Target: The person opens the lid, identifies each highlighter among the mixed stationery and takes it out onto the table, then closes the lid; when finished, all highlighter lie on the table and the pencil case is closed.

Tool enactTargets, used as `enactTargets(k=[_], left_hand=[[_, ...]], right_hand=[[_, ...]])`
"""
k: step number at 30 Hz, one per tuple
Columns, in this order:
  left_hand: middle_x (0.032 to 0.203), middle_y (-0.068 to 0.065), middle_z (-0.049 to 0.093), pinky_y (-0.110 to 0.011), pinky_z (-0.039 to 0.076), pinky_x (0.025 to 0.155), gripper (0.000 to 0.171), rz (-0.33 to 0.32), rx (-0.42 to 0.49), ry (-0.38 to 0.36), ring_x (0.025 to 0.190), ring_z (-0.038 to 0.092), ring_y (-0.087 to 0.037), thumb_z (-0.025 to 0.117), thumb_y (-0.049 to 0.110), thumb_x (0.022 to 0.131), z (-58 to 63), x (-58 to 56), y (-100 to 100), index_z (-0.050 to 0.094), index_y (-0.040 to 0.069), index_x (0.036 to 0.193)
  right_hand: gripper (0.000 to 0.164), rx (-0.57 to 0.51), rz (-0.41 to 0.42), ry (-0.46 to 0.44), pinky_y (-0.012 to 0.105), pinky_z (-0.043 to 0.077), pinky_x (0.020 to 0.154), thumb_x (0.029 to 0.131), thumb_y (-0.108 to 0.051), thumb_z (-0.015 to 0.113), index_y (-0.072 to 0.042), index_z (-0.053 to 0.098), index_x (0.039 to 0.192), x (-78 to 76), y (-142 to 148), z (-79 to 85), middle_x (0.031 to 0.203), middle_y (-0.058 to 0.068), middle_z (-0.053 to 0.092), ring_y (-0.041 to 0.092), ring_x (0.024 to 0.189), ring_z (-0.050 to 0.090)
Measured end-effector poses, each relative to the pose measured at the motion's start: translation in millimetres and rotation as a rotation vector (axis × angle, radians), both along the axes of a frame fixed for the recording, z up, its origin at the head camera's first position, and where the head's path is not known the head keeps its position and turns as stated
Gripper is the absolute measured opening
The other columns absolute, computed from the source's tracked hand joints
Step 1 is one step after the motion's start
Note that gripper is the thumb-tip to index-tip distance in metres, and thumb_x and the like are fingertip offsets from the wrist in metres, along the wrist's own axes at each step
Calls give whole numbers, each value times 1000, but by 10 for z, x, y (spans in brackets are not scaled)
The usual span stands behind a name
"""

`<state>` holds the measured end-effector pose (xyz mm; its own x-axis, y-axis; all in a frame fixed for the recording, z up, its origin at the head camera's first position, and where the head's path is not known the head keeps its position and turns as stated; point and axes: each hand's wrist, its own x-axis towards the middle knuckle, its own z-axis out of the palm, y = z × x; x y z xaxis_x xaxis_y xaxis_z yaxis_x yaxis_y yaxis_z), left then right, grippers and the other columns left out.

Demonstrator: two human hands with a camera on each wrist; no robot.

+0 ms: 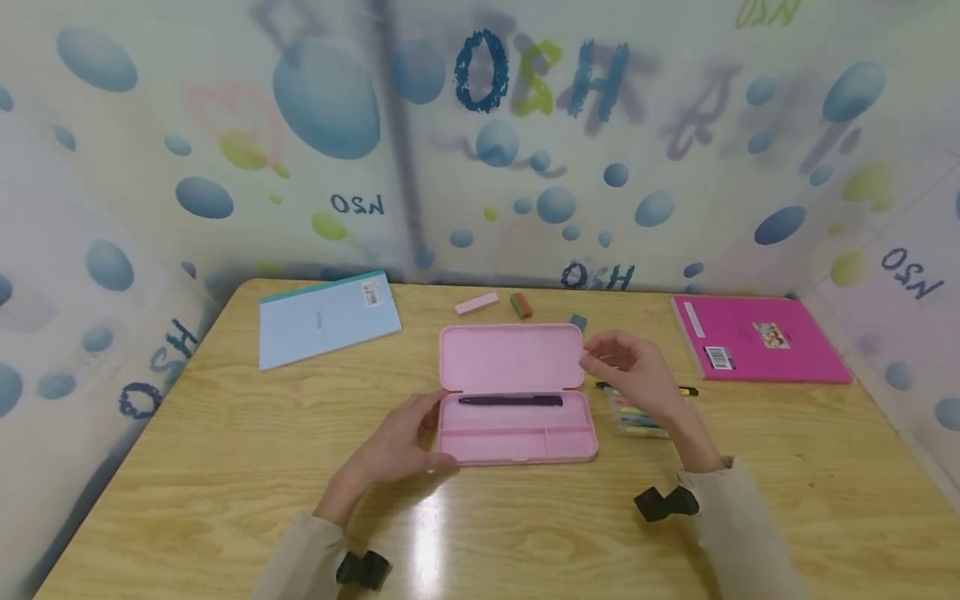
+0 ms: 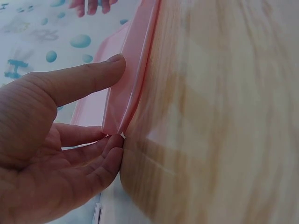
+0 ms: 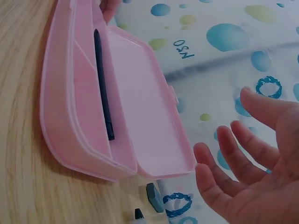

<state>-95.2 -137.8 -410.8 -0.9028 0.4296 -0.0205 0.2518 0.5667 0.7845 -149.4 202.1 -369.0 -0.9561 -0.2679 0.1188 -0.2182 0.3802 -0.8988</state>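
Note:
A pink pencil case (image 1: 491, 447) lies open on the wooden table, its lid (image 1: 512, 358) tipped back behind the body. In its long rear compartment is a black pen (image 1: 510, 401); the front compartments show a bare pink floor. My left hand (image 1: 393, 446) holds the case's left end. In the left wrist view its thumb (image 2: 93, 81) lies against the front wall and the fingers meet the end. My right hand (image 1: 637, 375) hovers at the lid's right edge, fingers loosely bent and spread in the right wrist view, holding nothing.
Right of the case lies a clear pack of colored pens (image 1: 637, 423) under the right hand. Behind it are a pink block (image 1: 477, 304), a green-orange eraser (image 1: 521, 306) and a small grey-blue piece (image 1: 577, 321). A light blue notebook (image 1: 330, 321) lies left, a magenta book (image 1: 765, 337) right.

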Motion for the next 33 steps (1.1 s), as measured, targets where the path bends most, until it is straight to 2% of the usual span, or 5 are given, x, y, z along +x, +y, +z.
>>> enactTargets(k=[8,14,21,26,33], left_hand=[[129,-17,52,-45,45,95,85,0,-14,18,110,53,-27,85,21,70,-1,0,9,42,1,141],[130,-17,52,-45,45,95,85,4,-21,17,111,53,-28,85,20,71,15,4,4,42,1,141],[128,-17,53,-45,45,95,85,6,-31,16,109,53,-27,85,19,70,8,2,12,41,1,142],[130,-17,52,-45,45,95,86,7,-31,16,109,53,-27,85,20,70,5,1,12,41,1,142],[130,-17,51,-45,45,95,86,12,-41,9,109,53,-27,85,21,71,13,-1,10,41,2,142]], right_hand=[[25,34,62,-52,28,54,75,89,-12,69,3,62,108,1,-100,-92,99,13,66,25,90,63],[22,81,102,-84,28,54,73,88,-14,69,-1,65,106,-4,-187,-159,97,9,67,23,87,62],[20,135,169,-54,31,53,76,89,-12,68,1,65,104,17,-267,-220,95,8,67,21,87,62],[18,219,175,-20,38,51,82,88,-14,69,-2,67,101,35,-318,-225,94,4,67,19,89,61],[16,294,191,-18,41,52,84,88,-16,69,-5,69,100,56,-346,-214,93,2,67,18,89,61]])
